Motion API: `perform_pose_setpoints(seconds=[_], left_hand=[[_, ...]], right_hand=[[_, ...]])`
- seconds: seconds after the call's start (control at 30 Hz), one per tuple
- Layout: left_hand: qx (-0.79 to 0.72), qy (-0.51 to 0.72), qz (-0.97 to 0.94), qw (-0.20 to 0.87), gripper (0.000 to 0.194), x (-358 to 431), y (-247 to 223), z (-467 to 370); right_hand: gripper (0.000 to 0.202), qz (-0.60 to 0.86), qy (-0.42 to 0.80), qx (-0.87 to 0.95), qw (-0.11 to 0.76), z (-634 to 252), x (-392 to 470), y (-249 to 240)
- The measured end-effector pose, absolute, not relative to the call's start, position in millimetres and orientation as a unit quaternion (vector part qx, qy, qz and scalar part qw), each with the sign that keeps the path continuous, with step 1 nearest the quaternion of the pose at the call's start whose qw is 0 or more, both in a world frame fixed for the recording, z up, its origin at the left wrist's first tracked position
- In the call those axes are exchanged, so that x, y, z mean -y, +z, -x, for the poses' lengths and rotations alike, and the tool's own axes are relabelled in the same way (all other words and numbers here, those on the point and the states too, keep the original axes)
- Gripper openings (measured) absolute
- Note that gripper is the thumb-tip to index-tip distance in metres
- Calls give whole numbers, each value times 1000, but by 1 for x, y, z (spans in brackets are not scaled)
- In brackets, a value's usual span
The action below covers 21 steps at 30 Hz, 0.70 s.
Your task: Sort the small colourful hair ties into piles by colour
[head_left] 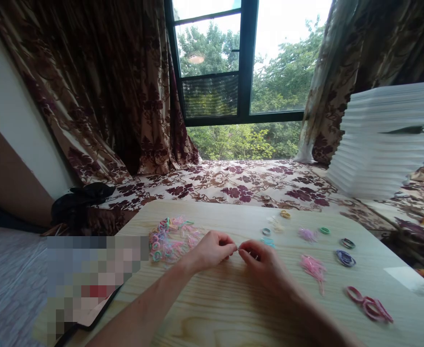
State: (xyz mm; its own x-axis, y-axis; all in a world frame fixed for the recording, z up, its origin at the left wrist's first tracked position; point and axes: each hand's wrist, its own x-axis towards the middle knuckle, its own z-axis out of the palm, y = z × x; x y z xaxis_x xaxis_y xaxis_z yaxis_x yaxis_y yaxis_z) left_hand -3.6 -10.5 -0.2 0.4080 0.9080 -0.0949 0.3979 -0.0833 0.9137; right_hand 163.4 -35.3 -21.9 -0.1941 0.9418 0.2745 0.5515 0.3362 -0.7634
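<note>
My left hand point(215, 249) and my right hand point(260, 258) meet fingertip to fingertip over the middle of the wooden table point(205, 303). Both are closed in a pinch; whatever sits between the fingertips is too small to make out. Just left of my left hand lies a mixed heap of coloured hair ties point(172, 238), with pink, green and lilac bits. Beyond my right hand are a small blue pile point(267, 241) and a grey hair tie point(266, 232). A pink pile of thin bands point(313, 270) lies to the right.
Farther right are a lilac pile point(308, 234), a green hair tie point(324, 231), a dark one point(347, 243), purple ones point(345, 258) and red-pink ones point(373, 306). A yellow tie point(285, 214) lies near the back edge. A white pleated object point(385, 140) stands behind right.
</note>
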Motion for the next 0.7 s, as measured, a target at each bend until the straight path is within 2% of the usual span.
perform_pose_setpoints(seconds=[0.57,0.7], left_hand=[[-502,273,-644,508,22,11,5,4],[-501,285,-634,516,22,11,6,4]], right_hand=[[30,501,303,726,360,-167,32,-19],[26,505,302,723,362,-165,34,-18]])
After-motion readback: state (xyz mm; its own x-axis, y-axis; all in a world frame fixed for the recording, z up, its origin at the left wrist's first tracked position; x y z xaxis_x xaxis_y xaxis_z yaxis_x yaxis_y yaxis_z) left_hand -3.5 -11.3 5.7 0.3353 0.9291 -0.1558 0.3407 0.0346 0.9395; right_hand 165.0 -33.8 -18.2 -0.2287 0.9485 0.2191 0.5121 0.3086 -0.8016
